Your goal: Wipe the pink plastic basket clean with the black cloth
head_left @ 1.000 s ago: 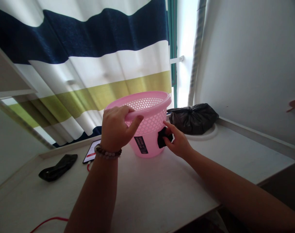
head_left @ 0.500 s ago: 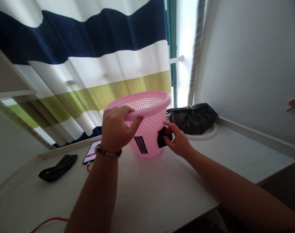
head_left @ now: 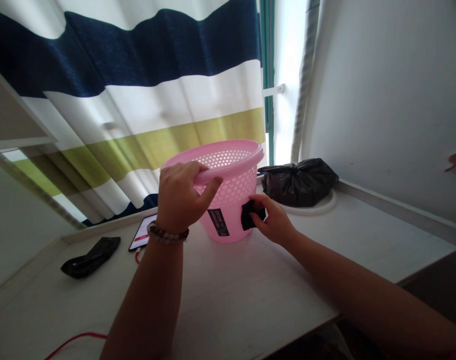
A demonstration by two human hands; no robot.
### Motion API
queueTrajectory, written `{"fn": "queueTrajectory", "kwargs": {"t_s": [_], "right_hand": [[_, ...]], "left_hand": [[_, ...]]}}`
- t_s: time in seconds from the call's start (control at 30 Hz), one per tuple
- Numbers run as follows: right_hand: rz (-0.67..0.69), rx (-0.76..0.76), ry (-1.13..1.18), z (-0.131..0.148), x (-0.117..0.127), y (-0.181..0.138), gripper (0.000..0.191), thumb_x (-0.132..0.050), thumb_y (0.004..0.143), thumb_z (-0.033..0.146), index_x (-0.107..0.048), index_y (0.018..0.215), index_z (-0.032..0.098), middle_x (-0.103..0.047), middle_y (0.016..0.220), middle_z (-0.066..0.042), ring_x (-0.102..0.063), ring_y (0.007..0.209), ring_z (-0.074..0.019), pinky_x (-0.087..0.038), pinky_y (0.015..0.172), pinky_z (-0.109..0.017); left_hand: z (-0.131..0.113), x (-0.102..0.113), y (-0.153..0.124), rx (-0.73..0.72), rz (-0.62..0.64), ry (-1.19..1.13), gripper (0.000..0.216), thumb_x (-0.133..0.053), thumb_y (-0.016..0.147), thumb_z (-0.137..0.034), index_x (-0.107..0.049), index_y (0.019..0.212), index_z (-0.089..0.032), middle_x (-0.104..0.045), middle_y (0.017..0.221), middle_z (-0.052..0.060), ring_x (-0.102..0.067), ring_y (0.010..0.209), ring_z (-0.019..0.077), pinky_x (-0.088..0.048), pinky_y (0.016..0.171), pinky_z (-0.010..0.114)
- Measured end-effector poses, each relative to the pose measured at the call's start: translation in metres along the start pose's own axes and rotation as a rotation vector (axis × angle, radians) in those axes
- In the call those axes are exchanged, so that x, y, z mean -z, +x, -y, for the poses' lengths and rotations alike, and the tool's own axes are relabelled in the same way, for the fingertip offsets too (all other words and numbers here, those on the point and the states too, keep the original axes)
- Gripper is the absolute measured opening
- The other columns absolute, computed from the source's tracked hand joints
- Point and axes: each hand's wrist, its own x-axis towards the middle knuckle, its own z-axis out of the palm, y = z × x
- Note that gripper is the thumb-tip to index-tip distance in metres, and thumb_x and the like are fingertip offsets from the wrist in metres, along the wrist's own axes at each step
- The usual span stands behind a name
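A pink perforated plastic basket (head_left: 233, 187) stands on the white table (head_left: 231, 300). My left hand (head_left: 179, 197), with a bead bracelet at the wrist, is closed round the basket's near rim. My right hand (head_left: 271, 220) pinches a small black folded item (head_left: 247, 217) against the basket's lower right side. A dark label (head_left: 218, 222) is stuck on the basket's front.
A tied black plastic bag (head_left: 299, 182) lies on a white round plate behind the basket. A phone (head_left: 141, 232) and a black folded object (head_left: 90, 256) lie at the left. A red cable (head_left: 72, 341) runs along the near left. A striped curtain hangs behind; a wall stands at the right.
My right hand has curled its fingers more tightly on the black item and shifted slightly left and down. My left hand and the basket stay put.
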Motion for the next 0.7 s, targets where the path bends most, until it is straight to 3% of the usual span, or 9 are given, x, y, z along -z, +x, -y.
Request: {"fn": "queueTrajectory", "kwargs": {"t_s": [0.7], "right_hand": [[0.013, 0.041, 0.006, 0.0009, -0.0016, -0.0009, 0.057, -0.055, 0.074, 0.011, -0.044, 0.128, 0.024, -0.055, 0.085, -0.002, -0.052, 0.075, -0.0157, -0.046, 0.073, -0.032]], "left_hand": [[-0.0006, 0.0010, -0.0002, 0.001, 0.006, 0.003, 0.033, -0.050, 0.081, -0.051, -0.057, 0.083, -0.019, -0.061, 0.076, 0.004, -0.055, 0.076, 0.0209, -0.040, 0.077, 0.037]]}}
